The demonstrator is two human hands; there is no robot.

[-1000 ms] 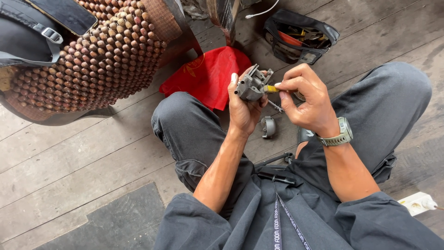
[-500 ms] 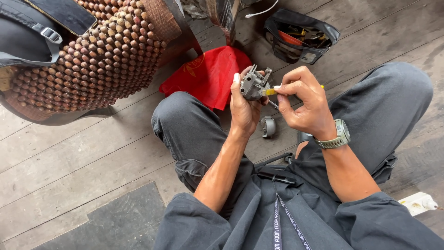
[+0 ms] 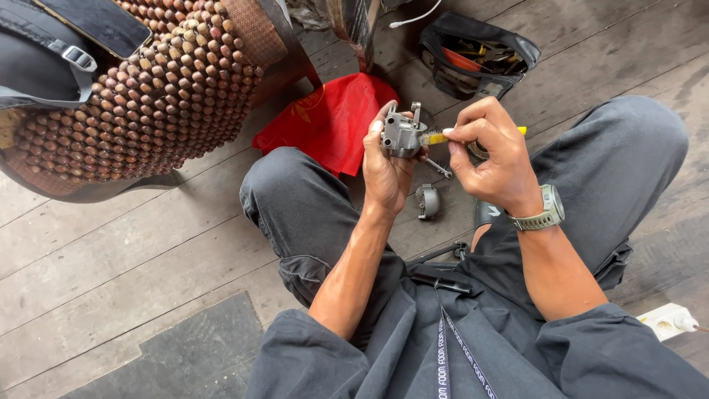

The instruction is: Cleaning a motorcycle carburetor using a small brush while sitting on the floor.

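Note:
My left hand [image 3: 385, 168] grips a small grey metal part [image 3: 402, 134], held up above my lap. My right hand [image 3: 493, 159] pinches a thin yellow-handled tool [image 3: 437, 137] whose tip meets the right side of the metal part. A grey watch [image 3: 545, 211] is on my right wrist. I sit cross-legged in dark grey trousers on a wooden plank floor [image 3: 111, 258].
A small round grey metal piece [image 3: 427, 201] and a thin metal rod [image 3: 439, 168] lie on the floor between my knees. A red cloth [image 3: 332, 122] lies beyond them. A black tool bag [image 3: 476, 55] sits at the back, a beaded seat cover [image 3: 148, 96] on the left, a white power strip [image 3: 668, 321] at the right.
Both hands have shifted slightly up and away with the metal part. The tool's tip stays against the part.

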